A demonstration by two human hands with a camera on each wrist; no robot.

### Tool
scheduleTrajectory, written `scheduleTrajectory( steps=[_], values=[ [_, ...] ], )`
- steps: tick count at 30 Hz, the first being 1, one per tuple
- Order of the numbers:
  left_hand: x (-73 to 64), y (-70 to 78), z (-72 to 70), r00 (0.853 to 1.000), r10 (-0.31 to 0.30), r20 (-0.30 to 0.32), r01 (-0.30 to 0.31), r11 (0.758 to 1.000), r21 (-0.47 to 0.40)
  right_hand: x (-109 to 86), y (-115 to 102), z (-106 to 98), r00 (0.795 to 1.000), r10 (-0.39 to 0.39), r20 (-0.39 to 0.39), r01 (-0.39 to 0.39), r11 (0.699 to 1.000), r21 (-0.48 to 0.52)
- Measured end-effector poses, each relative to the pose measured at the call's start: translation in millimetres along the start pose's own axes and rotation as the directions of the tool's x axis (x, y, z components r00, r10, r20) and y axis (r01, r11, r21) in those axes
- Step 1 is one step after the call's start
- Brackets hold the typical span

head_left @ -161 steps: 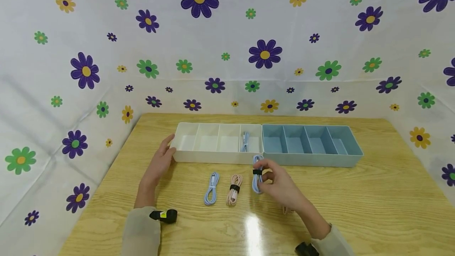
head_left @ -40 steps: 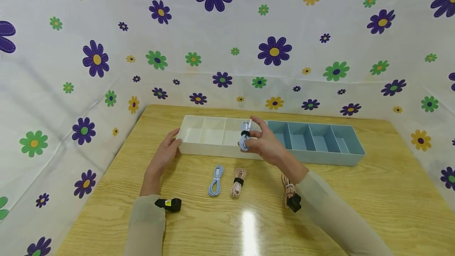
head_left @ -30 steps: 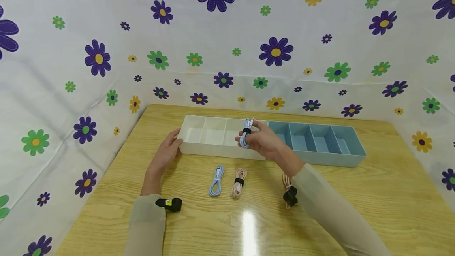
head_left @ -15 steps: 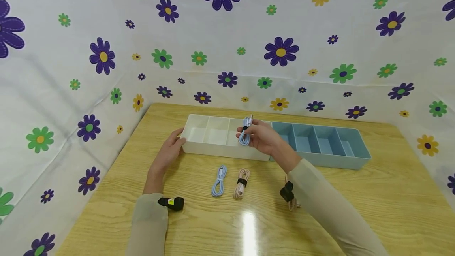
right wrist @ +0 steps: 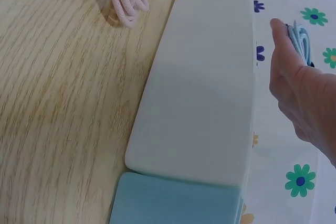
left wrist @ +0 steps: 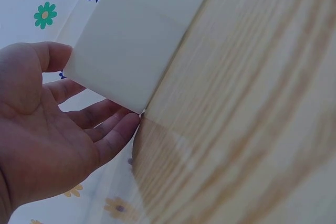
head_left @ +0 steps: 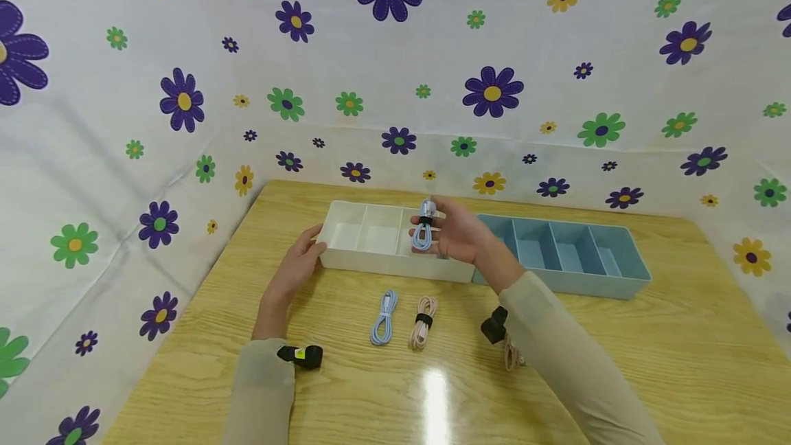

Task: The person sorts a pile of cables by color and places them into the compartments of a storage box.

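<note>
My left hand (head_left: 295,268) touches the left end of a white divided box (head_left: 395,264), its fingertips along the end wall in the left wrist view. My right hand (head_left: 465,233) holds a coiled light-blue cable (head_left: 423,233) with a black strap above the box's right part. The coil hangs upright against the fingers; the right wrist view shows only its edge behind the hand (right wrist: 296,82). On the table in front lie another light-blue coiled cable (head_left: 384,318) and a pink coiled cable (head_left: 423,325) with a black strap. The box's rightmost compartment is mostly hidden by my right hand.
A blue divided box (head_left: 577,280) stands end to end with the white one. Another pink cable (head_left: 511,356) lies partly hidden under my right forearm. Flower-patterned white cloth (head_left: 383,53) hangs behind and beside the wooden table (head_left: 346,397).
The strapped blue cable has gone from in front of the white box to above it in my right hand. Lately it has turned within the fingers. My left hand stays at the box's end.
</note>
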State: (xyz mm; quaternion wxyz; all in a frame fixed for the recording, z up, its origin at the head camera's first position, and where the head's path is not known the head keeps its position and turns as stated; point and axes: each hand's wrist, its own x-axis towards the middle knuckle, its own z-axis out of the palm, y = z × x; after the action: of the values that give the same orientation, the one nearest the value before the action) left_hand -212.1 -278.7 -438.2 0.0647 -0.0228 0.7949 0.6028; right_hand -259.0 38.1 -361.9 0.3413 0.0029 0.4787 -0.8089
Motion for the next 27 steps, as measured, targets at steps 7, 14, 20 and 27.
scheduleTrajectory(
  steps=[7,14,20,27],
  values=[
    [-0.1,-0.6,-0.7,1.000,-0.015,0.006,0.015,1.000,-0.006,7.0,5,-3,0.998,0.026,-0.065,-0.025,0.999,0.023],
    [-0.1,-0.3,-0.7,1.000,-0.007,0.005,0.007,1.000,-0.001,15.5,8,-1,0.994,0.043,-0.104,-0.041,0.999,0.022],
    [-0.1,-2.4,-1.1,1.000,-0.009,0.011,0.009,1.000,-0.011,23.3,13,2,0.989,0.064,-0.131,-0.064,0.998,0.003],
    [-1.5,-0.9,-0.4,1.000,-0.002,0.015,0.002,1.000,-0.013,32.7,20,2,0.986,0.076,-0.146,-0.075,0.997,0.011]
  ],
)
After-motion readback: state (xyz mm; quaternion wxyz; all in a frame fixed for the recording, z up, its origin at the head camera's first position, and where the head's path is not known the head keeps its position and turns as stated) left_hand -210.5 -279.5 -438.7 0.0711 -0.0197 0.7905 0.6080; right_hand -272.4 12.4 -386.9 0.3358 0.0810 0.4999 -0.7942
